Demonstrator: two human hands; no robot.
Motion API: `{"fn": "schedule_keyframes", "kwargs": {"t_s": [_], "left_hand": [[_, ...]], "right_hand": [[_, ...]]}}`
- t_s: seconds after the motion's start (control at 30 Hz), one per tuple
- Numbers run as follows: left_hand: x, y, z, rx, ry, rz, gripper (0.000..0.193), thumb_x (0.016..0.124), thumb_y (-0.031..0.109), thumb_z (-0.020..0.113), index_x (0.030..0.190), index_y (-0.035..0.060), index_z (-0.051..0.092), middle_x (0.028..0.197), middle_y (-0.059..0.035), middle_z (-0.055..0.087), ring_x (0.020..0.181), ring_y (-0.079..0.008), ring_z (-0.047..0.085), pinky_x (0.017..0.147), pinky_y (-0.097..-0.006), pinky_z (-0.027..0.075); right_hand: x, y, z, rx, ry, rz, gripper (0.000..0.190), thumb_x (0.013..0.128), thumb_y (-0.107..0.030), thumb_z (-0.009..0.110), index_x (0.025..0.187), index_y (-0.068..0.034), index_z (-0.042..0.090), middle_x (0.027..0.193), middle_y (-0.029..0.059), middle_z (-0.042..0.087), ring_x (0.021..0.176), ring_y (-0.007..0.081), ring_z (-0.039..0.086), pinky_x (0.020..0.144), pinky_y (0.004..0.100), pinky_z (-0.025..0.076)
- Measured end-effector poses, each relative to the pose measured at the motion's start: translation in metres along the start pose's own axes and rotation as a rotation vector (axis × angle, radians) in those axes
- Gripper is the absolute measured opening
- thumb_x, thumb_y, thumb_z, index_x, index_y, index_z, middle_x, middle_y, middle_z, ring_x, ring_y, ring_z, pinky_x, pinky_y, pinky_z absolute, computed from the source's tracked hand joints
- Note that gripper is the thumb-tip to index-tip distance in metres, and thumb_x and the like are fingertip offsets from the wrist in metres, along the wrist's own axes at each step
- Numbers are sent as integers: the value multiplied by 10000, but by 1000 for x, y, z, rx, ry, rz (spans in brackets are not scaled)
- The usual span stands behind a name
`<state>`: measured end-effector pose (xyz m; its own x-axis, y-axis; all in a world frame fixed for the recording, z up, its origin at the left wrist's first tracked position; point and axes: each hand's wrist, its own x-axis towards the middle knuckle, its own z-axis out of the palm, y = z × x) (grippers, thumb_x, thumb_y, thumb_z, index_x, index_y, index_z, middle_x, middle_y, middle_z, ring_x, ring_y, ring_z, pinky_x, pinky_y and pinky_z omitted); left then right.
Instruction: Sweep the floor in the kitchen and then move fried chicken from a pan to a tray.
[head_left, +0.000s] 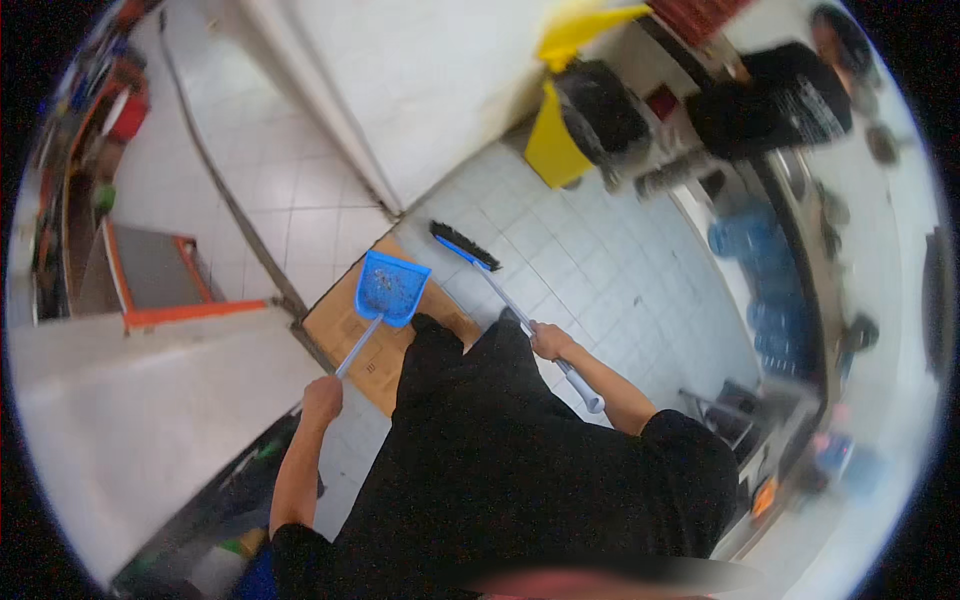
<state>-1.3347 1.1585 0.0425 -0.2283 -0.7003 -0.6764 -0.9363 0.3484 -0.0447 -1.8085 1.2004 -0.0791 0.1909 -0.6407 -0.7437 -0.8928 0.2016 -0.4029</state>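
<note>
My left hand (322, 400) grips the pale handle of a blue plastic dustpan (392, 287), whose pan holds scattered dark and brown debris. The dustpan is over a flattened cardboard sheet (360, 334) on the floor at a doorway. In my right hand (551, 341) is the long grey handle of a broom (514, 294). Its blue head with dark bristles (465, 245) is over the tiled floor, to the right of the dustpan and apart from it. Whether either tool touches the surface beneath it is hard to tell.
A yellow bin (553, 146) with a black liner stands by the white wall (420, 82). Another person in a black shirt (780, 101) is at the upper right. Large blue water bottles (776, 300) line the right side. An orange-framed panel (161, 270) lies beyond the doorway.
</note>
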Motion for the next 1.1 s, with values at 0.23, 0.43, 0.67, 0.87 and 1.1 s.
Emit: {"fn": "schedule_keyframes", "kwargs": {"t_s": [0.23, 0.43, 0.67, 0.87, 1.1], "left_hand": [[-31, 75, -125, 191, -65, 116, 188, 752, 96, 469, 920, 19, 500, 670, -157, 561, 683, -317, 574, 593, -420, 460], [-33, 118, -255, 8, 29, 268, 279, 775, 118, 480, 1035, 16, 481, 730, -224, 554, 721, -362, 540, 636, -415, 432], [26, 147, -306, -247, 109, 537, 309, 795, 109, 460, 1089, 17, 459, 697, -177, 546, 622, -298, 525, 597, -342, 414], [147, 153, -302, -836, -206, 426, 392, 837, 254, 481, 1181, 102, 372, 630, 20, 400, 479, -42, 353, 388, -177, 295], [310, 223, -212, -1361, -530, 409, 241, 806, 339, 532, 906, 157, 410, 529, 54, 312, 372, -24, 264, 299, -170, 193]], "right_hand": [[-91, 97, 88, 225, 129, 305, 319, 752, -145, 372, 1005, 35, 446, 883, 258, 547, 832, 377, 540, 740, 431, 428], [-130, 131, 127, 384, 190, 562, 294, 712, -116, 396, 953, 22, 492, 836, 217, 580, 742, 332, 584, 655, 389, 465], [-145, 195, 220, 591, 42, 678, 158, 633, -157, 534, 657, -13, 593, 711, 191, 594, 695, 290, 596, 613, 335, 481], [-127, 149, 238, 568, 133, 662, 146, 598, -140, 545, 635, -15, 611, 663, 164, 597, 677, 250, 594, 610, 324, 468], [-140, 46, 182, 1016, 341, 749, 153, 715, -123, 462, 689, 12, 529, 502, 100, 516, 410, 230, 521, 391, 349, 429]]}}
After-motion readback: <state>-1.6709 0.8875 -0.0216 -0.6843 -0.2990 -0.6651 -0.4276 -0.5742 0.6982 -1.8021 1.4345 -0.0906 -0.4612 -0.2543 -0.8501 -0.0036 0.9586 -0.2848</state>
